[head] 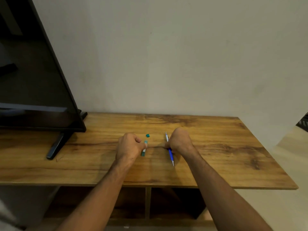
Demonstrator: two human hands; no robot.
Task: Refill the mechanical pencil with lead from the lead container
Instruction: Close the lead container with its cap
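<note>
Left hand (129, 146) curled nearly closed, pinching the teal lead container (144, 148) between thumb and fingertips, low over the wooden table (216, 155) or resting on it — hard to tell which. Just beyond those fingertips, a small teal cap (147, 135) lying loose on the wood, so the container probably open already. Right hand (179, 141) fisted around the middle of the blue pencil (170, 150), silver tip poking out toward the body, pale push-button end sticking out past the knuckles toward the wall (166, 55). Both pieces likely light, hard plastic, smooth enough to roll or slip; best held at mid-barrel, as now. Leads themselves too thin to see here, surely brittle — gentle pinch and a straight feed needed, no bending. Plenty of bare wood beyond the right knuckles and on the near side of both wrists; near table edge well back from the fingers, so a dropped lead should land on wood. Black TV (33, 80) and its stand foot (55, 145) well off beyond the left hand, out of the way. Cap near enough to knock with a careless finger.
</note>
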